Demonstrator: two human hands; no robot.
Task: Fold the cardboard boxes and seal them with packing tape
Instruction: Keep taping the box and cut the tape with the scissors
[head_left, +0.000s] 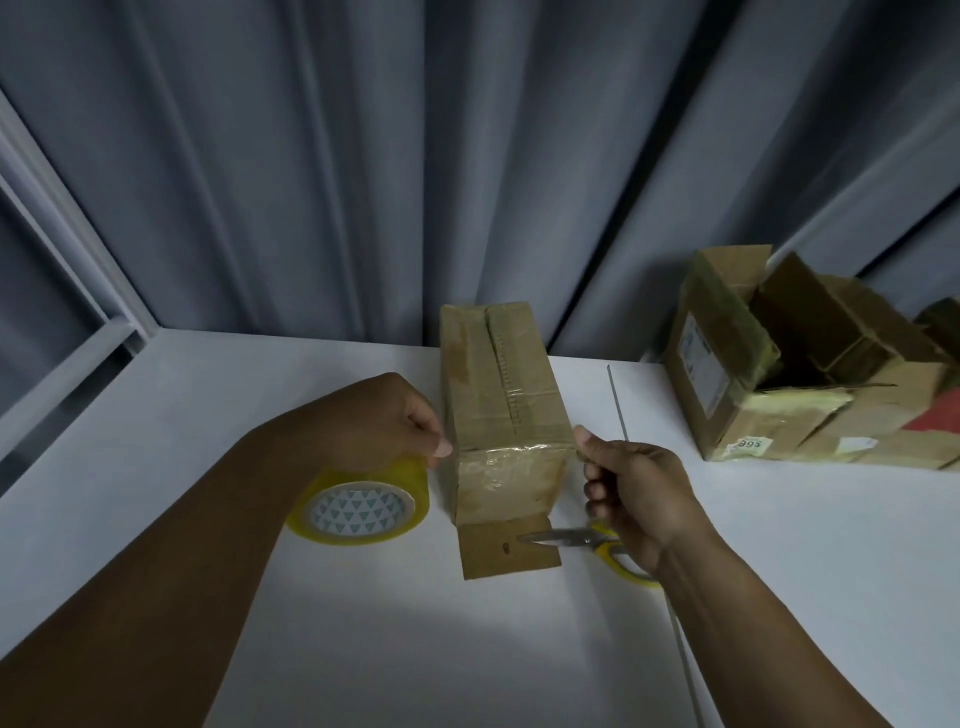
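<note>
Hands (387, 423) (636, 493) flanking box (501, 384), tape roll (358, 512), scissors (569, 538) beside, open boxes (769, 415) right

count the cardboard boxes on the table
2 for sure: a closed box at centre, and an open box at far right by the curtain. The cardboard with a red patch beside the open one may be a third, cut off by the frame edge.
</note>
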